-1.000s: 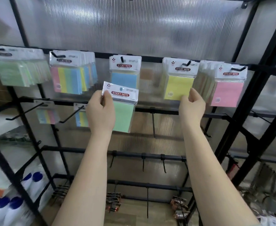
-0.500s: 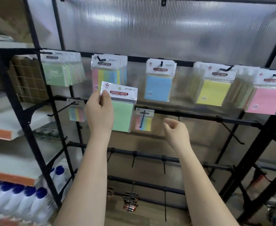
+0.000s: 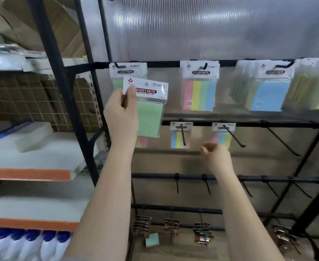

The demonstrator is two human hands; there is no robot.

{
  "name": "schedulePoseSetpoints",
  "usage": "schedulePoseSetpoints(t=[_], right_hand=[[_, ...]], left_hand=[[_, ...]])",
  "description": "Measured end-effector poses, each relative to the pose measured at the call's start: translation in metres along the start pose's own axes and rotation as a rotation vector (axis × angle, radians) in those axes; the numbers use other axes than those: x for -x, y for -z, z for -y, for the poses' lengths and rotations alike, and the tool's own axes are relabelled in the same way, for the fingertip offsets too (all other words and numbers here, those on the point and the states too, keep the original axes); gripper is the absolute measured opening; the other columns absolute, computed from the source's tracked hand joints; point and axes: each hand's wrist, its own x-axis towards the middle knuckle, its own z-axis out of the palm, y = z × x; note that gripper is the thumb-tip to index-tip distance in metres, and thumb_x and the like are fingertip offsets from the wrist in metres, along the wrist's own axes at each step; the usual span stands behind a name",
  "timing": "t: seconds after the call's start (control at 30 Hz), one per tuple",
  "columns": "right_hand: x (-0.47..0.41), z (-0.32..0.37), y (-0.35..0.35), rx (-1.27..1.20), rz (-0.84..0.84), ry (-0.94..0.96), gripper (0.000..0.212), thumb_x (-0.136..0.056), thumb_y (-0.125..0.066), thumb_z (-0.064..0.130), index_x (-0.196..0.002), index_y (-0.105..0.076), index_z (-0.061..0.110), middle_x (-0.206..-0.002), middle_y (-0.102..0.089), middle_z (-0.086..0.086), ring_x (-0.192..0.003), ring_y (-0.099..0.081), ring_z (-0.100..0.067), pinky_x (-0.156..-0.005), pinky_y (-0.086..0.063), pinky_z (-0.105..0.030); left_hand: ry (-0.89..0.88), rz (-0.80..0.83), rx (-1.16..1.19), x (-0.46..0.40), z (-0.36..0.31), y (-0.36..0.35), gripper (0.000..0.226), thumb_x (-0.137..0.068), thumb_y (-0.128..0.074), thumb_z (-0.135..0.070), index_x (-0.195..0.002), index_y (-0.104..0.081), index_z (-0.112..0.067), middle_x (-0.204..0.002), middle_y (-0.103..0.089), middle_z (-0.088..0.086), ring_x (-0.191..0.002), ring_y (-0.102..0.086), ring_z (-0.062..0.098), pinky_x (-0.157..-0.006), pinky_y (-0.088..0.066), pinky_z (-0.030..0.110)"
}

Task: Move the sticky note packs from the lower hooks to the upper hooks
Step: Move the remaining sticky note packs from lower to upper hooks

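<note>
the view has swung left over the last second, so the upper hook row now shows its leftmost packs. the left hand [image 3: 122, 113] still pinches a green pack [image 3: 149, 108] by its white header card, thumb in front, and has carried it up to the leftmost upper hook [image 3: 118, 65], where it overlaps the green stack [image 3: 129, 72] already hanging there. its hang hole is not yet on the hook. the right hand [image 3: 214, 156], which was up by the yellow packs, has dropped and hangs loosely curled, holding nothing, just below a striped pack [image 3: 223, 135] on the lower row. another striped pack [image 3: 180, 135] waits beside it. so one pack is nearly hung, and at least two remain below.
</note>
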Motion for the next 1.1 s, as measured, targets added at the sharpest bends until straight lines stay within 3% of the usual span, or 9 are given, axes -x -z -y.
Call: schedulePoseSetpoints(t=[0.1, 0.2, 0.27, 0.43, 0.57, 0.7, 0.9, 1.0, 1.1], right_hand=[[0.008, 0.007, -0.026, 0.076, 0.041, -0.043, 0.035, -0.096, -0.049, 0.014, -0.13, -0.056, 0.008, -0.127, -0.061, -0.009, -0.115, -0.056, -0.024, -0.091, -0.042, -0.025], [0.009, 0.011, -0.046, 0.147, 0.053, -0.029, 0.032, -0.094, -0.049, 0.013, -0.123, -0.059, 0.004, -0.096, -0.061, -0.005, -0.086, -0.055, -0.022, -0.061, -0.04, -0.013], [0.009, 0.016, -0.053, 0.165, 0.041, -0.05, 0.032, -0.094, -0.047, 0.013, -0.122, -0.06, 0.004, -0.092, -0.057, -0.005, -0.082, -0.05, -0.021, -0.062, -0.036, -0.018], [0.005, 0.025, -0.058, 0.156, -0.014, -0.075, 0.039, -0.094, -0.046, 0.015, -0.131, -0.053, 0.004, -0.109, -0.063, -0.015, -0.089, -0.055, -0.025, -0.067, -0.041, -0.021], [0.0, 0.034, -0.058, 0.104, -0.064, -0.04, 0.044, -0.099, -0.042, 0.015, -0.142, -0.041, 0.007, -0.138, -0.051, -0.011, -0.124, -0.05, -0.027, -0.097, -0.04, -0.03], [-0.009, 0.037, -0.059, 0.026, -0.101, -0.034, 0.041, -0.1, -0.038, 0.012, -0.141, -0.043, 0.008, -0.138, -0.052, -0.01, -0.122, -0.051, -0.027, -0.091, -0.04, -0.028], [-0.026, 0.04, -0.06, -0.051, -0.114, -0.059, 0.039, -0.1, -0.034, 0.009, -0.135, -0.05, 0.008, -0.134, -0.055, -0.008, -0.109, -0.055, -0.022, -0.083, -0.037, -0.023], [-0.032, 0.038, -0.062, -0.064, -0.113, -0.067, 0.038, -0.101, -0.034, 0.01, -0.135, -0.05, 0.009, -0.134, -0.055, -0.008, -0.116, -0.053, -0.023, -0.083, -0.038, -0.023], [-0.036, 0.037, -0.066, -0.075, -0.11, -0.073, 0.038, -0.101, -0.035, 0.011, -0.136, -0.049, 0.01, -0.133, -0.055, -0.008, -0.097, -0.053, -0.016, -0.073, -0.041, -0.019]], left_hand=[[-0.003, 0.007, -0.002, -0.022, 0.01, 0.019, 0.034, -0.098, -0.048, -0.029, -0.066, -0.039, -0.024, -0.066, -0.046, -0.01, -0.056, -0.049, -0.01, -0.052, -0.036, 0.008], [0.036, 0.007, 0.016, -0.041, 0.018, 0.03, 0.032, -0.097, -0.049, -0.034, -0.068, -0.039, -0.025, -0.07, -0.048, -0.009, -0.06, -0.052, -0.006, -0.055, -0.041, 0.012], [0.05, 0.016, 0.023, -0.053, 0.022, 0.033, 0.033, -0.097, -0.049, -0.035, -0.068, -0.039, -0.025, -0.07, -0.049, -0.007, -0.066, -0.052, 0.006, -0.06, -0.042, 0.02], [0.069, 0.07, 0.094, -0.073, 0.028, 0.026, 0.029, -0.098, -0.049, -0.03, -0.072, -0.046, -0.018, -0.07, -0.051, -0.009, -0.062, -0.05, 0.002, -0.055, -0.04, 0.012], [0.092, 0.083, 0.105, -0.084, 0.033, 0.017, 0.027, -0.099, -0.046, -0.028, -0.077, -0.049, -0.011, -0.07, -0.048, -0.01, -0.054, -0.049, -0.009, -0.052, -0.038, 0.009], [0.067, 0.033, 0.064, -0.088, 0.037, 0.009, 0.036, -0.099, -0.046, -0.027, -0.065, -0.036, -0.021, -0.065, -0.039, -0.009, -0.049, -0.042, -0.01, -0.051, -0.034, 0.007], [0.118, -0.024, 0.112, -0.091, 0.046, 0.002, 0.03, -0.098, -0.047, -0.023, -0.069, -0.046, -0.016, -0.065, -0.047, -0.009, -0.05, -0.047, -0.012, -0.05, -0.037, 0.006], [0.125, -0.017, 0.086, -0.092, 0.05, -0.001, 0.035, -0.098, -0.048, -0.024, -0.065, -0.039, -0.017, -0.061, -0.04, -0.008, -0.045, -0.043, -0.01, -0.047, -0.034, 0.007], [0.151, 0.046, 0.045, -0.095, 0.052, -0.004, 0.03, -0.098, -0.05, -0.028, -0.071, -0.043, -0.016, -0.063, -0.038, -0.009, -0.047, -0.043, -0.016, -0.049, -0.035, 0.005]])
